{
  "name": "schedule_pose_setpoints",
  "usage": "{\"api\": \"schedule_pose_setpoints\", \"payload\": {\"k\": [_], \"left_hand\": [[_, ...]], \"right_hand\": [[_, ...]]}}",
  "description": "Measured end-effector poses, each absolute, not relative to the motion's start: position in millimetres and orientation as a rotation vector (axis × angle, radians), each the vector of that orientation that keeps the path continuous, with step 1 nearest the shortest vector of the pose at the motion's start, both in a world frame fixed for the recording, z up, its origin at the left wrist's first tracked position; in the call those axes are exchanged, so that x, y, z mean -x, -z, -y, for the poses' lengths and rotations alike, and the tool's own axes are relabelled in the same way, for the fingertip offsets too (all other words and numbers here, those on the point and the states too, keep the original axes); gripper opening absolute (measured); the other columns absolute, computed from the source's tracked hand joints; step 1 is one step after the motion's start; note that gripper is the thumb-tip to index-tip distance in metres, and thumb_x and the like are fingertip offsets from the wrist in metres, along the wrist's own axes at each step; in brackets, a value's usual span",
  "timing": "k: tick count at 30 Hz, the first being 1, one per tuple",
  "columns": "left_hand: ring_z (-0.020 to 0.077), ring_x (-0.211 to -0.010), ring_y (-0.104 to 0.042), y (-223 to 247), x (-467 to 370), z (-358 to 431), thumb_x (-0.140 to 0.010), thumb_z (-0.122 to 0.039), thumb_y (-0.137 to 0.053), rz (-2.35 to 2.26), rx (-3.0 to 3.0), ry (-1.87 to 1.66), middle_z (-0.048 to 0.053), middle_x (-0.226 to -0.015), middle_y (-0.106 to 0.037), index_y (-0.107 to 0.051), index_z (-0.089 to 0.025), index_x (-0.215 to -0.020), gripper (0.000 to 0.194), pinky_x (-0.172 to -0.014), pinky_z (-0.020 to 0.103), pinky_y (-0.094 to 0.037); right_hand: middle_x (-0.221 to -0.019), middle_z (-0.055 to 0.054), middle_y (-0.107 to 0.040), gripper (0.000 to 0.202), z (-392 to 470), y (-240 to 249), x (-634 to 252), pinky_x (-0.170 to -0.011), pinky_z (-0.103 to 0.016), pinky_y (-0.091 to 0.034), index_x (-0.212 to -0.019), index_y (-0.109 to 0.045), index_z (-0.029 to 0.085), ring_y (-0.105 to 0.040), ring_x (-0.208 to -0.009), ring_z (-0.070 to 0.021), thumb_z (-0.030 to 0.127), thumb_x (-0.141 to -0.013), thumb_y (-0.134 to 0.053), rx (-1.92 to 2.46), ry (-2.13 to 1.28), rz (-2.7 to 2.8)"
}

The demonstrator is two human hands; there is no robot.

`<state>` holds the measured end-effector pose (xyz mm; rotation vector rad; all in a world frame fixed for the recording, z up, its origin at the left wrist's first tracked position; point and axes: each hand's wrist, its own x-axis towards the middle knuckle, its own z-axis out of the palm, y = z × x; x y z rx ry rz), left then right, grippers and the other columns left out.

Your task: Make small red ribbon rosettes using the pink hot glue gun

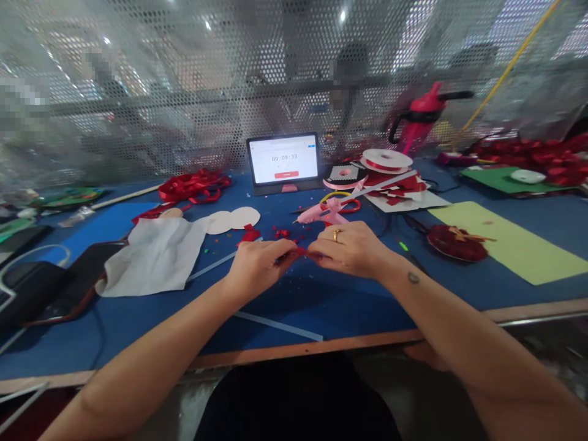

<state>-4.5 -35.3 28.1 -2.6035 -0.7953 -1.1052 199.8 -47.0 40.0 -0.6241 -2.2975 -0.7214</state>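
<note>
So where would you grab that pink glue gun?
Take the pink glue gun by its handle, probably coming from the near side with the right hand: the handle juts toward the person, just beyond that hand. The narrow nozzle points left, so this grip should avoid a possibly hot tip.
</note>
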Motion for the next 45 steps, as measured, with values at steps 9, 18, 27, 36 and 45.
{"api": "schedule_pose_setpoints", "payload": {"k": [9, 18, 27, 36, 45], "left_hand": [[0.0056, -0.048, -0.059, -28, 4, 34, -0.08, -0.022, -0.059, 0.664, 2.583, 1.174, -0.004, -0.059, -0.066, -0.065, -0.017, -0.074, 0.009, -0.045, 0.014, -0.038], [0.0062, -0.059, -0.063, -38, 5, 42, -0.078, -0.018, -0.061, 0.802, 2.53, 1.36, -0.003, -0.067, -0.069, -0.065, -0.018, -0.073, 0.007, -0.059, 0.013, -0.048], [0.0063, -0.062, -0.063, -38, 4, 43, -0.076, -0.016, -0.063, 0.767, 2.676, 1.405, -0.001, -0.068, -0.068, -0.065, -0.015, -0.073, 0.004, -0.062, 0.012, -0.049], [0.0061, -0.061, -0.062, -39, 3, 43, -0.076, -0.016, -0.063, 0.784, 2.686, 1.397, -0.002, -0.067, -0.067, -0.065, -0.016, -0.073, 0.004, -0.061, 0.013, -0.049], [0.0079, -0.067, -0.064, -39, 3, 43, -0.078, -0.017, -0.06, 0.785, 2.729, 1.419, 0.0, -0.07, -0.068, -0.065, -0.016, -0.072, 0.009, -0.064, 0.015, -0.051]], "right_hand": [[-0.057, 0.003, -0.061, 0.021, 48, -40, -200, -0.053, -0.021, -0.033, -0.07, -0.063, 0.017, -0.055, -0.056, -0.0083, 0.018, -0.085, -0.049, 0.608, 0.664, 2.321], [-0.056, 0.002, -0.062, 0.022, 39, -32, -204, -0.055, -0.02, -0.037, -0.076, -0.069, 0.019, -0.053, -0.053, -0.0074, 0.039, -0.079, -0.06, 0.827, 0.132, 2.137], [-0.056, 0.001, -0.063, 0.017, 40, -29, -197, -0.047, -0.017, -0.034, -0.08, -0.071, 0.016, -0.048, -0.047, -0.0052, 0.031, -0.075, -0.064, 0.852, -0.27, 2.06], [-0.055, 0.002, -0.061, 0.018, 41, -30, -197, -0.044, -0.018, -0.031, -0.078, -0.071, 0.016, -0.043, -0.045, -0.0046, 0.032, -0.076, -0.063, 0.857, -0.36, 2.043], [-0.055, 0.002, -0.06, 0.018, 42, -30, -197, -0.044, -0.018, -0.03, -0.076, -0.069, 0.017, -0.043, -0.045, -0.0049, 0.032, -0.077, -0.061, 0.852, -0.332, 2.054]]}}
